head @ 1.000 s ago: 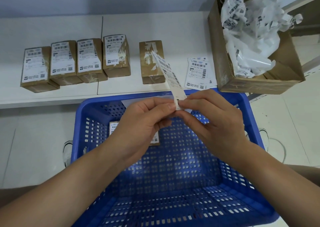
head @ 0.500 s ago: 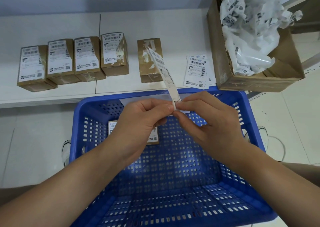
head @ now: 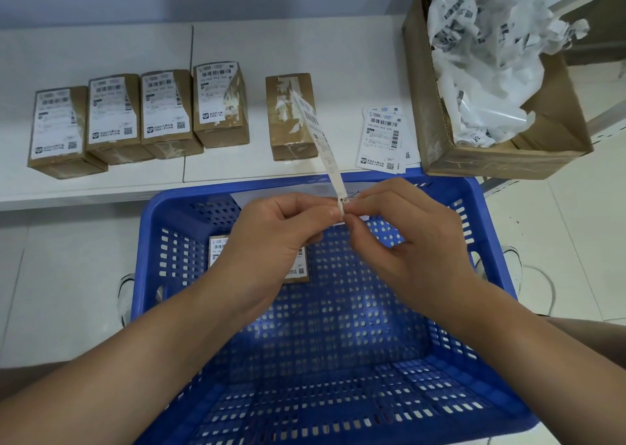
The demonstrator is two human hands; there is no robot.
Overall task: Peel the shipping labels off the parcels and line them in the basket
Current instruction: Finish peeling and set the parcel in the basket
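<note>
While we keep the peeled label (head: 316,139) pinched at its lower end between the fingertips of our left hand (head: 271,238) and right hand (head: 406,244), it rises more on edge toward 12 o'clock than a second ago. We judge it is free of the bare parcel (head: 291,115). The basket (head: 149,241) beneath holds one labelled parcel (head: 301,268).

Blue basket (head: 487,241): perforated moulded plastic, smooth with slight sheen. Parcels (head: 166,112): matt brown cardboard under glossy clear tape, with white paper labels; the stripped parcel (head: 289,119) shows torn white paper residue. Open carton (head: 508,160): rough matt cardboard, holding crumpled glossy backing paper (head: 484,71).
</note>
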